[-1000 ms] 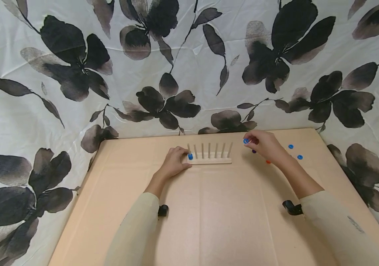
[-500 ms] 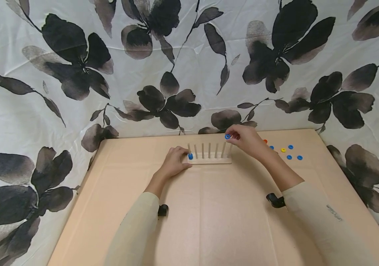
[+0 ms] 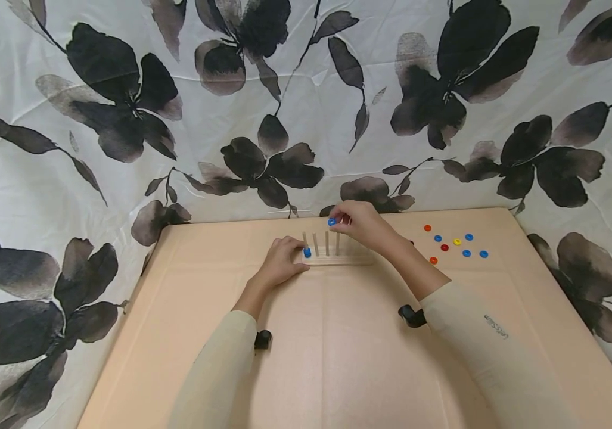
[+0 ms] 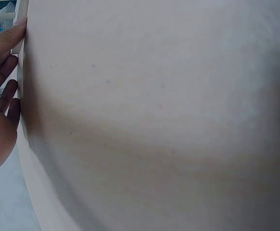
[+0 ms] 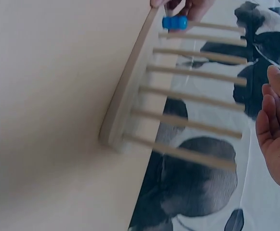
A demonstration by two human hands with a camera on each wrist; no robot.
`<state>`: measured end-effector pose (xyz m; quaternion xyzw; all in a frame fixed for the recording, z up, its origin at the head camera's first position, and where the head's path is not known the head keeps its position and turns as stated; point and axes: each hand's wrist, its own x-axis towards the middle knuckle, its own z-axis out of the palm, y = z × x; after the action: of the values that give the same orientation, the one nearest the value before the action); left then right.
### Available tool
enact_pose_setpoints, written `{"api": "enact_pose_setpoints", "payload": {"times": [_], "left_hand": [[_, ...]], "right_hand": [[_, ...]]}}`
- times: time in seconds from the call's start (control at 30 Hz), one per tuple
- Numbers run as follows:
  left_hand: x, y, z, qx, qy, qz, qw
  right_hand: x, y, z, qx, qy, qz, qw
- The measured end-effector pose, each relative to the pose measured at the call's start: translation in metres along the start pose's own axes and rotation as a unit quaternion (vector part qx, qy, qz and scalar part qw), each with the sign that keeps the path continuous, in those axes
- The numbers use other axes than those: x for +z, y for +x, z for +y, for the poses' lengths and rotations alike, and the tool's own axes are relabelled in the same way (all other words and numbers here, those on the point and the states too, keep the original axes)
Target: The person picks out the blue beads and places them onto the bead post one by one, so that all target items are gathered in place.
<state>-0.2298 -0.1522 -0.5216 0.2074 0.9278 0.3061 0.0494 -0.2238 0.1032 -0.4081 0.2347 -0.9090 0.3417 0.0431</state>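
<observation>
A wooden peg rack [image 3: 344,260] with a row of upright pegs stands toward the back of the table. Blue rings [image 3: 307,252] sit low on its leftmost peg, two of them by the look in the right wrist view. My left hand [image 3: 280,262] grips the rack's left end, its thumb at the front edge of the base in the left wrist view. Between thumb and fingertips my right hand [image 3: 362,226] pinches another blue ring [image 3: 331,222], raised over the pegs near the rack's middle. That hand covers the pegs on the right. In the right wrist view the remaining pegs [image 5: 193,94] are bare.
To the right of the rack lie several loose rings: blue [image 3: 469,237], yellow [image 3: 457,242], dark red [image 3: 444,247] and orange [image 3: 433,260]. A floral cloth [image 3: 284,107] hangs behind the table's back edge. The table [image 3: 370,345] stretches toward me in front.
My right hand has travelled left with the blue ring, from beside the loose rings to above the rack. More loose rings show behind it. My left hand has stayed on the rack's end.
</observation>
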Motion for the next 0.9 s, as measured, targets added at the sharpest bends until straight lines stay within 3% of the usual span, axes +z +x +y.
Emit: {"api": "enact_pose_setpoints", "payload": {"times": [0.37,0.9], "left_hand": [[0.0,0.005,-0.003,0.013,0.007,0.001,0.9999],[-0.002,0.007,-0.004,0.015,0.008,-0.006,0.9998]], "right_hand": [[0.024,0.023,-0.015,0.002,-0.028,-0.04,0.999],[0.039,0.037,-0.029,0.005,-0.053,-0.079,0.995]]}}
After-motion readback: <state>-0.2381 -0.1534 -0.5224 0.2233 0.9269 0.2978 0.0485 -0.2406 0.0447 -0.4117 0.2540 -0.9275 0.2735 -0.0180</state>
